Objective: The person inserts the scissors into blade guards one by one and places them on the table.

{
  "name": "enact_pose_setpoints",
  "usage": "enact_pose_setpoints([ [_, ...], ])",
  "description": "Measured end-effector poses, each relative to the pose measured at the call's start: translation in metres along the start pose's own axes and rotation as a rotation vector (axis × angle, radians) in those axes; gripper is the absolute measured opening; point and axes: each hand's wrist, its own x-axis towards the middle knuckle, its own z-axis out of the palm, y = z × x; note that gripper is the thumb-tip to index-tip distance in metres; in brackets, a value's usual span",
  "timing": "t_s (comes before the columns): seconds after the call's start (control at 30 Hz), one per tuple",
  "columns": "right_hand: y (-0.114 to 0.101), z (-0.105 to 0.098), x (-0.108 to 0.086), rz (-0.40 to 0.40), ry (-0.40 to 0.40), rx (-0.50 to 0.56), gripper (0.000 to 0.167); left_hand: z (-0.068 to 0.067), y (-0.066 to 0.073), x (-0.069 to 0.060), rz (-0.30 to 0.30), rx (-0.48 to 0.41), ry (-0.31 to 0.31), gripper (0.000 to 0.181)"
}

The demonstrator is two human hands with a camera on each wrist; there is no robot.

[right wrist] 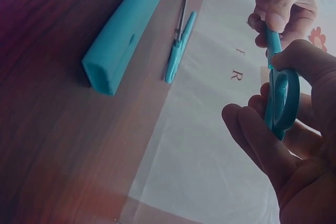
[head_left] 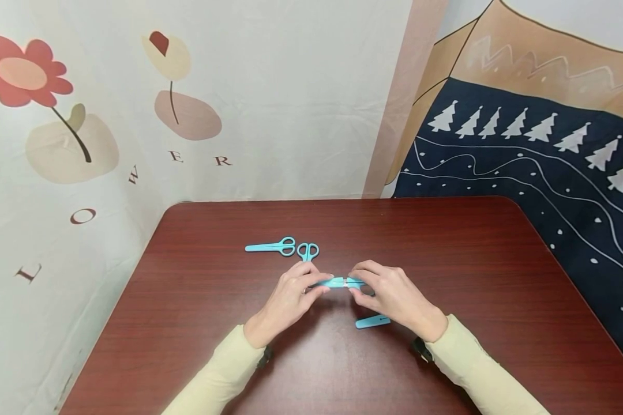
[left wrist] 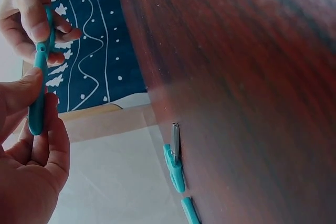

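In the head view my left hand (head_left: 291, 293) pinches a light blue sheath (head_left: 335, 282) by its closed end. My right hand (head_left: 394, 293) holds the blue handles of a pair of scissors (head_left: 354, 283), whose blades point left toward the sheath. A short bright stretch of blade shows between handles and sheath there. The left wrist view has the sheath (left wrist: 37, 103) between thumb and fingers, the scissors in line with it. In the right wrist view the handle loops (right wrist: 287, 98) lie between my right thumb and fingers, against the sheath's mouth (right wrist: 271, 61).
Beyond my hands, sheathed blue scissors (head_left: 270, 246) lie on the brown table (head_left: 197, 346). Beside them is an unsheathed pair (head_left: 308, 251), its bare blades visible in the left wrist view (left wrist: 176, 140). A loose blue sheath (head_left: 372, 321) lies below my right hand.
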Motion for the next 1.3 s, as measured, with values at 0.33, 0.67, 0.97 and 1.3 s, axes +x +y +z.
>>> enact_pose_setpoints([
  [0.33,-0.0008,0.0037,0.0015,-0.007,0.013,0.003,0.023,-0.0002,-0.0002,-0.0003,-0.021,-0.007,-0.018,0.024],
  [0.67,-0.003,0.0036,0.0028,-0.01,0.018,0.009,0.024,0.0007,0.0011,0.0004,-0.036,-0.012,-0.029,0.024],
  [0.97,-0.0022,0.0053,0.0032,-0.019,0.023,0.006,0.024,0.0005,0.0012,0.0007,-0.049,-0.004,-0.035,0.023],
  [1.3,-0.0023,0.0081,0.0034,-0.022,0.027,-0.007,0.024,-0.0001,0.0018,0.001,-0.085,0.009,-0.065,0.022],
])
